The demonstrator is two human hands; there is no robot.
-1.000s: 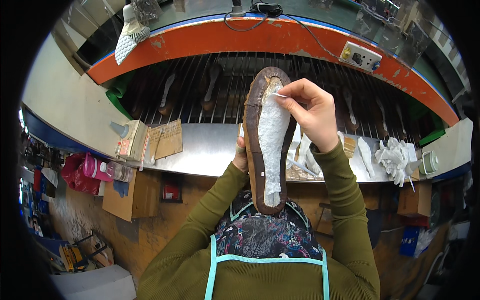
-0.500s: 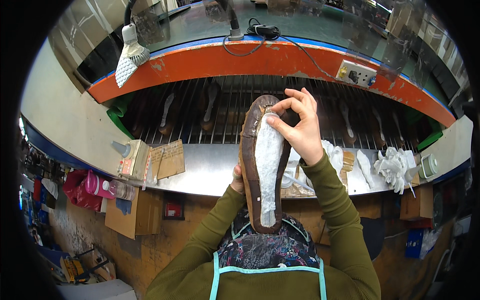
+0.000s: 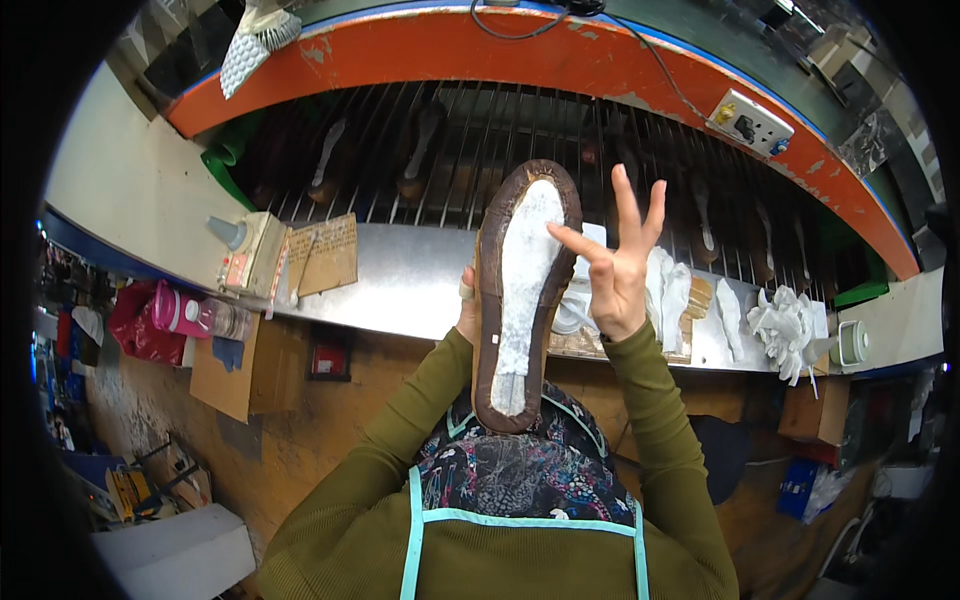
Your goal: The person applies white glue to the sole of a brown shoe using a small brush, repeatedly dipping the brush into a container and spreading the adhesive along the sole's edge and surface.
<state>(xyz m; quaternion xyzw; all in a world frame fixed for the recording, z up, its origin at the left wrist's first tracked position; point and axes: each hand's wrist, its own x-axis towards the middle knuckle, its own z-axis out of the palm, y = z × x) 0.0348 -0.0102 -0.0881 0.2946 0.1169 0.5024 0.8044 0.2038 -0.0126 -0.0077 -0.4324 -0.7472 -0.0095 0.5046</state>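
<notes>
Two bare hands, L hand (image 3: pixel 467 308) and R hand (image 3: pixel 617 275), w/ 1 brown shoe (image 3: pixel 489 320) btwn, sole side up, & 1 white strip (image 3: pixel 530 240) along its middle. On the dark rack (image 3: pixel 480 150) behind: 2 pale-striped shapes (image 3: pixel 417 150) to the L, at least 3 to the R. Also 1 orange beam (image 3: pixel 430 50), 1 socket panel (image 3: pixel 750 125), 1 steel bench (image 3: pixel 415 290), w/ 1 beige box (image 3: pixel 255 260), 1 cardboard piece (image 3: pixel 330 258) & 1 heap of white cloth (image 3: pixel 785 315) on top.

Changed vs. 0.5 s ago: R thumb & finger no longer pinched at strip's far end; strip now flat, reaching closer to shoe's broad tip.

Held by its L edge in L hand, thumb showing, other fingers hidden: the shoe, narrow end toward the floral apron (image 3: pixel 520 475). To the shoe's R, spread wide & gripping nothing: R hand, 2 fingers raised, 1 pointing L over the strip; contact hard to tell.
</notes>
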